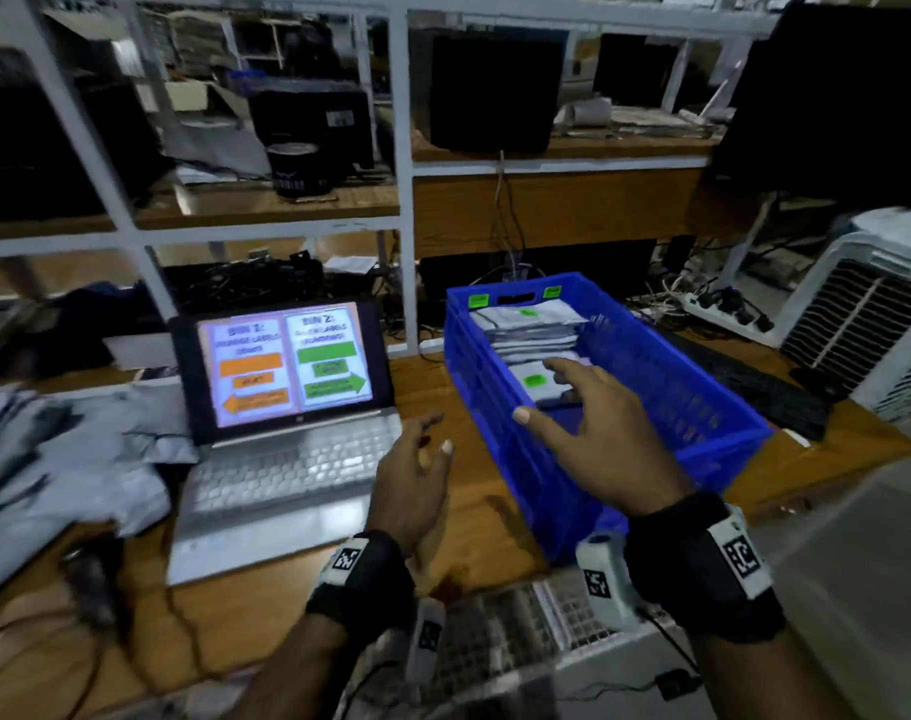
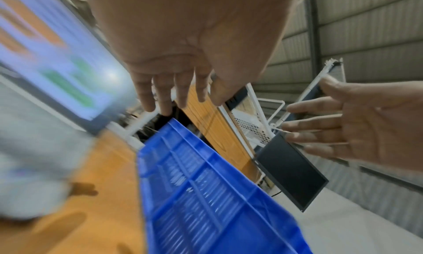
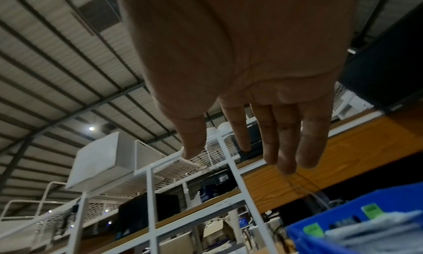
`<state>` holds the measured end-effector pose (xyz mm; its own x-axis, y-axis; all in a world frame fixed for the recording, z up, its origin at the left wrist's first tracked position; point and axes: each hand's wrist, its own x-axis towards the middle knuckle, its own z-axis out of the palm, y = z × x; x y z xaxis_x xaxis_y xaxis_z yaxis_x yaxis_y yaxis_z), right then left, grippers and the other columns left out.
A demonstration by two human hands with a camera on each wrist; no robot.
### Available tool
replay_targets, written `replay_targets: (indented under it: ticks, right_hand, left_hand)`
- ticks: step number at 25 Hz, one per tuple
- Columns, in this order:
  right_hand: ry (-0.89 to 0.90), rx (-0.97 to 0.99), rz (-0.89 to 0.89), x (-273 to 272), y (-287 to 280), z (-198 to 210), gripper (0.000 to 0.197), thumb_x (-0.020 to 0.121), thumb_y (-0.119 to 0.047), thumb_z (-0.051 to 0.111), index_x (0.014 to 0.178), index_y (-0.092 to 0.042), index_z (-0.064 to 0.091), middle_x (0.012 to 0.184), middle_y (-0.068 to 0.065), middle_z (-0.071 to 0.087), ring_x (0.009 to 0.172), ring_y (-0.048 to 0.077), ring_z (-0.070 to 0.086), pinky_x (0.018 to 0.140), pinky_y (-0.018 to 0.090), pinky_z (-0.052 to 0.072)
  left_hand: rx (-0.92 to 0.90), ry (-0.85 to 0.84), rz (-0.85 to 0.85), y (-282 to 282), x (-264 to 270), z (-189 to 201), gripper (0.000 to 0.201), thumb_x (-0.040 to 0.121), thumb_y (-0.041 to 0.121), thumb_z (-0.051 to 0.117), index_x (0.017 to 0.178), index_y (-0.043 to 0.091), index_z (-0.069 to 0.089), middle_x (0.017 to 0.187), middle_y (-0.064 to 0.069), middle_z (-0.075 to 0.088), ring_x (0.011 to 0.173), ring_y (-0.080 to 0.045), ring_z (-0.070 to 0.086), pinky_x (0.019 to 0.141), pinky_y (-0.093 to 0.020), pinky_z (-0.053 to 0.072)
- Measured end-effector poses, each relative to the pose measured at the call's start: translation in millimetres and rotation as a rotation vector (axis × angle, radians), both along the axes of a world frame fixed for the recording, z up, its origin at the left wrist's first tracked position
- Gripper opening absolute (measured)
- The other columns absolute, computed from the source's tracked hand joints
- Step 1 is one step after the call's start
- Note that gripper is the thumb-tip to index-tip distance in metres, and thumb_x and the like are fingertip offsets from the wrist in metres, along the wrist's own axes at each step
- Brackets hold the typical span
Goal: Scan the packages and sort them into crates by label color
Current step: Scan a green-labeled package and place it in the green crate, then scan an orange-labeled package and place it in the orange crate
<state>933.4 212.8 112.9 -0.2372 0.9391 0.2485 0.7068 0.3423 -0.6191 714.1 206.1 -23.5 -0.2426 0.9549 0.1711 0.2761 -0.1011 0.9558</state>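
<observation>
Nearest, both hands are empty with fingers spread: the left hand (image 1: 411, 475) over the table (image 1: 469, 491), the right hand (image 1: 593, 423) above the blue crate (image 1: 702, 402). Unsorted grey packages (image 1: 68, 459) lie at nine o'clock, closer to the left hand; the laptop (image 1: 287, 407) stands between. Green-labelled packages (image 1: 531, 330) fill the crate at twelve o'clock.

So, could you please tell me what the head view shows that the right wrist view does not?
Only the head view shows the laptop, the left hand, the grey bags left of the laptop and the green-labelled packages in full. Only the right wrist view shows the roof and the palm side of the right hand. Both show the blue crate and that hand open above it.
</observation>
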Motion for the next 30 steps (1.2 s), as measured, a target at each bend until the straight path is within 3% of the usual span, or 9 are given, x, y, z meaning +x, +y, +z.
replay_targets:
  ticks: [2, 7, 11, 17, 19, 21, 25, 28, 30]
  right_hand:
    - [0.057, -0.003, 0.043, -23, -39, -12, 0.069, 0.091, -0.055, 0.070, 0.149, -0.025, 0.049, 0.143, -0.003, 0.055, 0.127, 0.015, 0.055, 0.103, 0.036, 0.048]
    - [0.219, -0.084, 0.038, -74, -117, -34, 0.060, 0.091, -0.047, 0.072, 0.144, -0.026, 0.055, 0.133, -0.007, 0.059, 0.111, 0.007, 0.060, 0.094, 0.034, 0.052]
    - [0.272, -0.130, 0.012, -114, -144, -52, 0.052, 0.091, -0.048, 0.071, 0.138, -0.030, 0.058, 0.128, -0.009, 0.062, 0.106, 0.008, 0.064, 0.091, 0.039, 0.055]
    - [0.247, -0.177, 0.063, -242, -140, -69, 0.050, 0.095, -0.047, 0.069, 0.140, -0.029, 0.057, 0.128, -0.010, 0.062, 0.105, 0.001, 0.062, 0.087, 0.029, 0.053]
    - [0.259, -0.201, 0.073, -297, -133, -74, 0.047, 0.096, -0.044, 0.068, 0.139, -0.026, 0.058, 0.125, -0.008, 0.062, 0.103, -0.002, 0.061, 0.083, 0.022, 0.049]
    - [0.259, -0.238, 0.063, -355, -124, -78, 0.043, 0.096, -0.041, 0.069, 0.135, -0.024, 0.060, 0.119, -0.007, 0.063, 0.101, 0.004, 0.062, 0.083, 0.024, 0.048]
    - [0.169, -0.339, 0.055, -464, -98, -99, 0.044, 0.095, -0.040, 0.071, 0.131, -0.014, 0.062, 0.115, 0.000, 0.066, 0.097, 0.018, 0.065, 0.077, 0.027, 0.050]
    - [0.060, -0.401, 0.074, -519, -76, -119, 0.044, 0.095, -0.039, 0.071, 0.129, -0.012, 0.062, 0.113, 0.002, 0.066, 0.100, 0.021, 0.063, 0.085, 0.029, 0.046]
    - [-0.032, -0.451, 0.070, -546, -61, -137, 0.043, 0.096, -0.039, 0.069, 0.130, -0.013, 0.062, 0.115, 0.003, 0.064, 0.103, 0.021, 0.060, 0.086, 0.027, 0.042]
  left_hand:
    - [-0.010, 0.015, 0.041, -53, -21, 4, 0.029, 0.105, 0.021, 0.062, 0.131, 0.035, 0.063, 0.128, 0.015, 0.068, 0.119, -0.008, 0.064, 0.093, -0.026, 0.056]
    - [-0.052, 0.046, 0.092, -138, -73, 18, 0.025, 0.105, 0.012, 0.062, 0.126, 0.024, 0.066, 0.123, 0.016, 0.069, 0.094, 0.002, 0.066, 0.078, -0.005, 0.047]
    - [-0.044, 0.044, 0.078, -162, -114, 18, 0.026, 0.105, 0.015, 0.062, 0.129, 0.025, 0.065, 0.125, 0.015, 0.069, 0.095, 0.008, 0.064, 0.077, -0.005, 0.047]
    - [-0.010, 0.029, 0.123, -177, -244, 5, 0.025, 0.106, 0.022, 0.061, 0.129, 0.030, 0.064, 0.127, 0.016, 0.070, 0.110, 0.005, 0.063, 0.083, -0.004, 0.046]
    - [-0.027, 0.002, 0.143, -180, -301, 6, 0.027, 0.108, 0.025, 0.059, 0.134, 0.031, 0.062, 0.129, 0.016, 0.069, 0.116, 0.000, 0.064, 0.090, -0.010, 0.050]
    - [-0.023, 0.000, 0.168, -183, -356, 8, 0.028, 0.108, 0.025, 0.058, 0.135, 0.032, 0.062, 0.131, 0.015, 0.069, 0.115, -0.005, 0.065, 0.094, -0.025, 0.056]
    - [0.010, 0.005, 0.245, -185, -459, 9, 0.027, 0.108, 0.023, 0.058, 0.133, 0.031, 0.063, 0.131, 0.013, 0.068, 0.112, 0.007, 0.061, 0.090, -0.019, 0.054]
    - [-0.015, -0.027, 0.276, -182, -509, 2, 0.026, 0.108, 0.023, 0.058, 0.132, 0.032, 0.063, 0.132, 0.010, 0.068, 0.117, -0.011, 0.065, 0.097, -0.034, 0.056]
    - [-0.043, -0.037, 0.293, -179, -536, -5, 0.025, 0.108, 0.019, 0.058, 0.130, 0.031, 0.064, 0.129, 0.010, 0.069, 0.115, -0.013, 0.066, 0.100, -0.042, 0.057]
